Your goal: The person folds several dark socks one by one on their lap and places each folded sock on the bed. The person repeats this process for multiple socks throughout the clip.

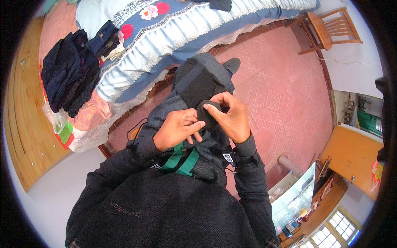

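A dark knitted cloth [208,120] is bunched above my lap, one edge folded over. My right hand [233,115] pinches this fold between thumb and fingers. Just left of it, my left hand [180,127] has its fingers loosely curled and the thumb apart, with nothing visible in its grasp. Its fingertips lie close beside the cloth; whether they touch it I cannot tell. A flat dark piece of fabric [201,83] covers my knee beyond the hands and may belong to the same item. Green straps [186,162] cross below my wrists.
A bed [173,43] with a frilled cover stands ahead. Piled dark clothes [69,68] lie on its left end, beside a clear plastic bag [55,116]. A wooden chair [322,31] is against the right wall. An orange-brown cabinet [350,158] and a mirror [296,198] are at right.
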Demonstrator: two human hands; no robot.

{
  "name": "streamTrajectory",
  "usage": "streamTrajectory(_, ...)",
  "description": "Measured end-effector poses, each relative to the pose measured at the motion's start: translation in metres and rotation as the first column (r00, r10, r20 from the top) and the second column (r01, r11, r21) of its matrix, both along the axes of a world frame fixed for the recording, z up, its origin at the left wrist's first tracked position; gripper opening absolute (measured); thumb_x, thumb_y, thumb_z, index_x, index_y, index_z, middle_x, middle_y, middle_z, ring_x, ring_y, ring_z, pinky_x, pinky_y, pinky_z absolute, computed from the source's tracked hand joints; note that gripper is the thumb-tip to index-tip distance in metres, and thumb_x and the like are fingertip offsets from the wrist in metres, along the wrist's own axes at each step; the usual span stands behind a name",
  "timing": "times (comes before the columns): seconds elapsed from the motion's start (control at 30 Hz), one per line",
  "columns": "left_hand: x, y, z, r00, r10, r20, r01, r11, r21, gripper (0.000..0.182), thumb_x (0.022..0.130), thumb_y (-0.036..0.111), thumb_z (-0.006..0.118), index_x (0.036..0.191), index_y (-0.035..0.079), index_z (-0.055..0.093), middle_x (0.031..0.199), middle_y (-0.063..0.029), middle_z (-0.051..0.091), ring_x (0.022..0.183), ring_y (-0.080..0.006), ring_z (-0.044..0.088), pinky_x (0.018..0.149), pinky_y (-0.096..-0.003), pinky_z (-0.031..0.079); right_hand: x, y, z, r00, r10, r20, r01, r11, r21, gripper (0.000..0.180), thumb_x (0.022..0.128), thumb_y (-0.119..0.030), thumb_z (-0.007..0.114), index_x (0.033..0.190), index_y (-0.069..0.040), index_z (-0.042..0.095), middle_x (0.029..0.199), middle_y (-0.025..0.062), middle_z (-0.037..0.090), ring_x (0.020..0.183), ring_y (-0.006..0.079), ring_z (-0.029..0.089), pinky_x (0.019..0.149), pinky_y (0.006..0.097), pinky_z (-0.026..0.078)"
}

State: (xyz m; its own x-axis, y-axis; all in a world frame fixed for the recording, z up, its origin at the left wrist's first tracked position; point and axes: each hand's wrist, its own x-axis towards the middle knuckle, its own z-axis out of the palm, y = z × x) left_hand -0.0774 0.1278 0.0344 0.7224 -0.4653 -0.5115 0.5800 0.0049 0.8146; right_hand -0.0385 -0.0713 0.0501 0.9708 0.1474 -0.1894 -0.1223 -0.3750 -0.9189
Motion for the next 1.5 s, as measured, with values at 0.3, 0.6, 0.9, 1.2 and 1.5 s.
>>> streamTrajectory(0.3,0.001,0.012,0.013,0.95,-0.06,0.307,0.024,0.992,0.122,0.012,0.101,0.009,0.064,0.105,-0.002,0.068,0.091,-0.0056,0.07,0.083,-0.013,0.073,0.062,-0.0251,0.056,0.01,0.002,0.004,0.994,0.08,0.077,-0.062,0.975,-0.212,0.027,0.083,-0.017,0.082,0.088,-0.001,0.061,0.073,0.014,0.063,0.066,0.0248,0.064,0.063,0.0362,0.05)
streamTrajectory(0.6,0.035,0.006,0.019,0.91,-0.058,0.41,-0.058,0.963,0.265,0.023,0.1,0.007,0.061,0.12,0.004,0.072,0.091,-0.0033,0.071,0.065,-0.0072,0.064,0.057,-0.0219,0.052,0.008,0.002,-0.002,0.983,0.103,0.151,-0.064,0.968,-0.243,0.028,0.083,-0.016,0.081,0.094,-0.001,0.061,0.081,0.0154,0.065,0.075,0.0277,0.066,0.068,0.0382,0.052)
streamTrajectory(0.9,0.036,0.006,0.008,0.88,-0.05,0.472,-0.099,0.953,0.286,0.025,0.101,0.006,0.057,0.12,0.005,0.073,0.085,-0.0029,0.07,0.059,-0.0061,0.062,0.053,-0.0222,0.052,-0.026,-0.033,-0.015,0.96,-0.277,0.041,0.274,0.96,0.067,0.045,0.088,-0.012,0.08,0.128,0.0,0.062,0.107,0.01,0.067,0.097,0.0181,0.065,0.082,0.0324,0.057)
streamTrajectory(1.2,0.035,0.008,0.015,0.93,-0.068,0.361,-0.059,0.943,0.328,0.026,0.101,0.011,0.064,0.125,0.007,0.072,0.071,-0.0006,0.065,0.056,-0.0038,0.056,0.048,-0.0225,0.046,-0.048,-0.024,-0.036,0.894,-0.102,-0.437,0.347,0.775,0.528,0.037,0.093,-0.013,0.075,0.121,0.007,0.063,0.101,0.0094,0.069,0.079,0.0146,0.067,0.066,0.0304,0.061)
streamTrajectory(1.5,0.02,0.006,0.02,0.862,-0.2,0.465,0.072,0.958,0.279,0.049,0.091,-0.001,0.063,0.139,0.01,0.064,0.062,0.0021,0.049,0.059,-0.0042,0.046,0.058,-0.0243,0.043,-0.052,-0.028,0.018,0.895,-0.127,-0.427,0.377,0.727,0.574,0.028,0.093,-0.012,0.072,0.113,0.006,0.063,0.087,0.007,0.068,0.064,0.0109,0.063,0.059,0.0281,0.058)
